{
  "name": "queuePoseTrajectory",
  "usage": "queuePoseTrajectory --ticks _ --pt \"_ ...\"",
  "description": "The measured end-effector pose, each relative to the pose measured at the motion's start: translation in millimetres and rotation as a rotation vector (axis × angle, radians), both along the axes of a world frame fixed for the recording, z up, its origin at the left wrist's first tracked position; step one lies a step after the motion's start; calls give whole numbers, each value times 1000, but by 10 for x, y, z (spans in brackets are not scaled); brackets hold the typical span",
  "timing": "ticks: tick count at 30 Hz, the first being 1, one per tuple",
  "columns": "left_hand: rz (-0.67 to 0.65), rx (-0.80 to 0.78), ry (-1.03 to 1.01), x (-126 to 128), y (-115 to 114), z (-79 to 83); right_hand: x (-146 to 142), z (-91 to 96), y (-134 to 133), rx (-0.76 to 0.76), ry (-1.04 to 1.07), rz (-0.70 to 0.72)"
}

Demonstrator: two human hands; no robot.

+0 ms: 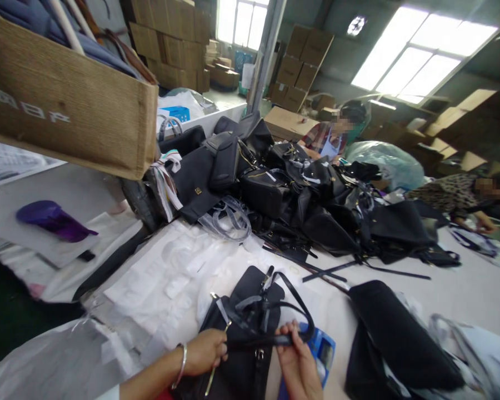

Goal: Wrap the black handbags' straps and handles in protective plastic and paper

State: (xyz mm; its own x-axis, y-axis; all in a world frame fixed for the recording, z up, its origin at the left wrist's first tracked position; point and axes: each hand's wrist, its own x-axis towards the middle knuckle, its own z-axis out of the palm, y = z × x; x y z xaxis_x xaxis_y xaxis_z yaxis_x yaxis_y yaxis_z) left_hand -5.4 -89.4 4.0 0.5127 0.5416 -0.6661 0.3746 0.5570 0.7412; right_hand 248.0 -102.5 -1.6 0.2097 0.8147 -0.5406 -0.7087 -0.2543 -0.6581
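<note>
A black handbag [244, 311] lies on the white table in front of me, its straps looped on top. My left hand [204, 351], with a silver bangle on the wrist, is closed on a thin gold-coloured tool and on the strap's left end. My right hand [296, 361] pinches the black strap [270, 340] near its right end. A blue device [323, 351] lies under the strap beside my right hand.
A big heap of black handbags [300, 200] fills the table's middle. Another black bag [395, 339] lies at the right. A brown carton [66, 105] overhangs at the left, with a purple object [52, 219] below. Two people sit behind the heap. Cartons stack at the back.
</note>
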Motion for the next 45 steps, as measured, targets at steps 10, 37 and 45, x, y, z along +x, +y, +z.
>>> queuePoseTrajectory --ticks 10,37,45 --pt "35 -107 175 290 245 -447 -184 -340 358 -226 -205 90" --pt "398 322 197 -859 278 -492 -682 -331 -239 238 -1403 828" --pt "457 378 500 -1157 21 -474 -527 -432 -502 132 -1298 826"
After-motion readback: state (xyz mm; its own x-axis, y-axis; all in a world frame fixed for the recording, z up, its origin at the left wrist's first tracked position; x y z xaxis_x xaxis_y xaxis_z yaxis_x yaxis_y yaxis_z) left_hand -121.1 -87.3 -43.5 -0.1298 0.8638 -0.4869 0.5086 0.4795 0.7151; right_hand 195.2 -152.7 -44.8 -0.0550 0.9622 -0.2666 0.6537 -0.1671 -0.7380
